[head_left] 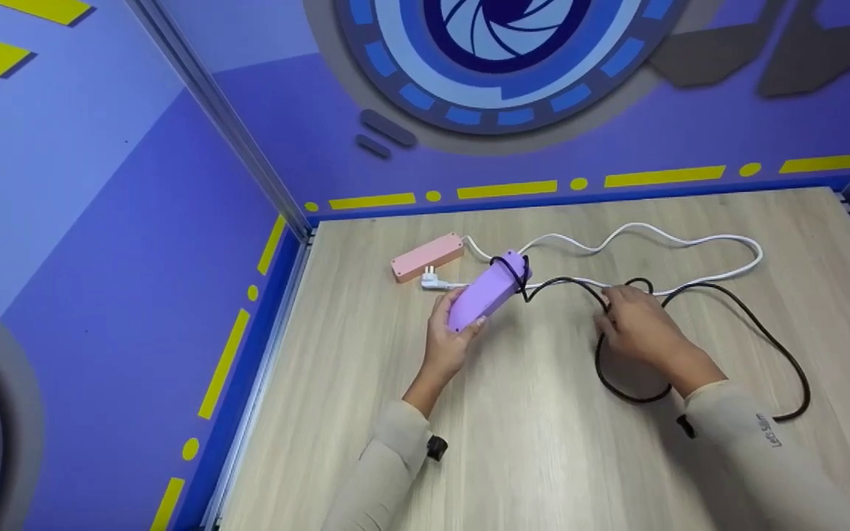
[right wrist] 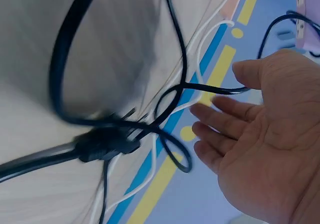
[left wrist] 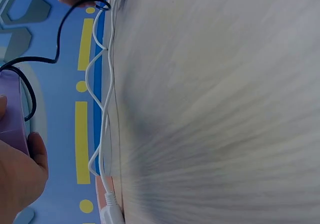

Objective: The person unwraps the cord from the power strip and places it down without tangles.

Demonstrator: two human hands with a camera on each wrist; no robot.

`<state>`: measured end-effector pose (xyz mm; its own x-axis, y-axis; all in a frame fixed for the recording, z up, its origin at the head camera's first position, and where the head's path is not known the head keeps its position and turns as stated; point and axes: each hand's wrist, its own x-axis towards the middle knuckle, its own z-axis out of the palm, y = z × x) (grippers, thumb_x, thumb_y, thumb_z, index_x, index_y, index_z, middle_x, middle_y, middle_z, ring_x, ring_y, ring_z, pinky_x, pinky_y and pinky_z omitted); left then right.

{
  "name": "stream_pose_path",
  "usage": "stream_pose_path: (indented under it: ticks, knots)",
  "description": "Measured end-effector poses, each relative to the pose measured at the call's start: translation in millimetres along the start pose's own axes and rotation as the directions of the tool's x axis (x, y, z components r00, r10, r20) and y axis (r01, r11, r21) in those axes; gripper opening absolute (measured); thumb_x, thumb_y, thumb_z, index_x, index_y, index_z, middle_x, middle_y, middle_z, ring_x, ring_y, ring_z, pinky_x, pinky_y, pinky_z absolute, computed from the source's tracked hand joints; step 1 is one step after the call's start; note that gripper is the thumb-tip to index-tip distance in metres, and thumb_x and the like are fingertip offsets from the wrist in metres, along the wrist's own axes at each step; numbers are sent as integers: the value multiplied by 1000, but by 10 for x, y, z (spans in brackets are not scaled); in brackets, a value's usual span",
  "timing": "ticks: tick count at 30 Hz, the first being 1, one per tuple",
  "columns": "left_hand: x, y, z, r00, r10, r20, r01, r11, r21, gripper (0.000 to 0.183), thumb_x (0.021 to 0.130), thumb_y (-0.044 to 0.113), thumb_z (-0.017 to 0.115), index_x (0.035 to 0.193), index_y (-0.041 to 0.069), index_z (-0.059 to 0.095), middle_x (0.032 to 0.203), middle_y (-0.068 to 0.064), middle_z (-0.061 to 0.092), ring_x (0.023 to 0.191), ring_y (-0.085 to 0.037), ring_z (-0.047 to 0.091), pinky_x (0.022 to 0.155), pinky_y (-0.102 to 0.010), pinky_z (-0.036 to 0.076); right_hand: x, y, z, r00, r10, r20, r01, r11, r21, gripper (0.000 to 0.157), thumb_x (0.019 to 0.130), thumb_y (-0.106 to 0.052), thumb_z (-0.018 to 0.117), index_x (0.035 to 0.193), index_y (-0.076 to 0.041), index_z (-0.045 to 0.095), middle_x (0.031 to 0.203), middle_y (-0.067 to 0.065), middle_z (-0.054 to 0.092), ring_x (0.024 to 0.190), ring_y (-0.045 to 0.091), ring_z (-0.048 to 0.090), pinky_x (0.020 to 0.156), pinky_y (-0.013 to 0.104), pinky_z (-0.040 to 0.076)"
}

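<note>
My left hand (head_left: pixel 446 339) grips the near end of a purple power strip (head_left: pixel 488 295), raised and tilted above the table. A black cord (head_left: pixel 772 343) wraps around the strip's far end and trails in loops to the right. My right hand (head_left: pixel 639 324) is at this cord; in the right wrist view its palm shows, the fingers loosely extended and the thumb apart, with the cord passing behind the thumb. A blurred black plug (right wrist: pixel 105 141) with prongs appears in that view, beside a cord loop.
Behind the purple strip lies a pink power strip (head_left: pixel 429 257) with a white cord (head_left: pixel 727 237) looping right. Its white plug (head_left: pixel 431 280) lies in front of it. Blue-purple printed panels (head_left: pixel 285 133) wall the back and left of the wooden table (head_left: pixel 528 442).
</note>
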<state>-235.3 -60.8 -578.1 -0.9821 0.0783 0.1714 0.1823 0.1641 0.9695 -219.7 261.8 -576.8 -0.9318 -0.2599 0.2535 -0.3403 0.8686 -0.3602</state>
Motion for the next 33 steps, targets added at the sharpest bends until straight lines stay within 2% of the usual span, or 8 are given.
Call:
stream_pose_path:
  ticks: [5,10,12,15,20,23,28,33]
  knots:
    - [0,-2,57,1000,27,12,-27,1000,-11,57,85,7,75,137,15,54,137,-6,56,128,-24,49,111,-46,34,124,-227,10,1000,-29,9,29,999,24,60,92,-21,68,142,3,46,148,26,46,133,47,47,109,61,37]
    - [-8,64,141,998,56,24,-56,998,-16,57,83,7,76,136,16,55,134,-4,57,125,-21,50,108,-43,36,271,-455,76,990,-130,-50,132,990,47,61,90,-20,70,145,-6,47,156,18,41,140,42,42,111,60,35]
    - [-6,88,171,997,68,30,-67,997,-24,58,83,8,76,136,16,55,133,-4,57,124,-21,50,108,-43,36,314,-503,125,985,-158,-67,162,985,54,53,91,-19,70,139,-5,53,152,19,46,141,41,41,112,59,33]
    - [3,104,201,996,80,38,-79,996,-34,59,83,9,76,137,15,54,135,-4,57,125,-21,50,108,-42,37,346,-521,198,977,-180,-114,187,981,54,34,91,-16,70,122,-4,62,135,20,60,136,39,47,110,57,35]
    - [0,63,181,997,64,35,-63,998,-15,59,84,10,76,138,15,53,136,-3,56,127,-21,49,110,-43,36,337,-486,221,956,-203,-209,220,973,61,11,92,-14,69,101,-8,69,106,14,69,114,36,59,100,53,41]
    - [-8,26,150,999,40,17,-40,999,-8,60,84,7,76,138,16,53,137,-3,55,129,-22,48,112,-46,34,332,-465,177,937,-229,-263,252,966,58,9,91,-13,70,99,-10,72,100,11,69,104,34,61,94,52,42]
    - [-20,-18,126,1000,16,0,-16,1000,5,62,80,-1,75,137,15,53,136,-2,55,132,-22,48,116,-49,31,353,-455,107,898,-271,-348,296,955,22,12,90,-12,70,101,-7,74,94,10,71,98,32,62,89,50,43]
    - [-35,-58,143,998,27,50,-29,999,21,62,78,-5,75,134,12,56,132,-1,57,131,-21,50,116,-48,31,431,-454,54,880,-229,-417,265,964,29,10,92,-12,68,97,-4,73,88,11,71,92,34,61,82,47,42]
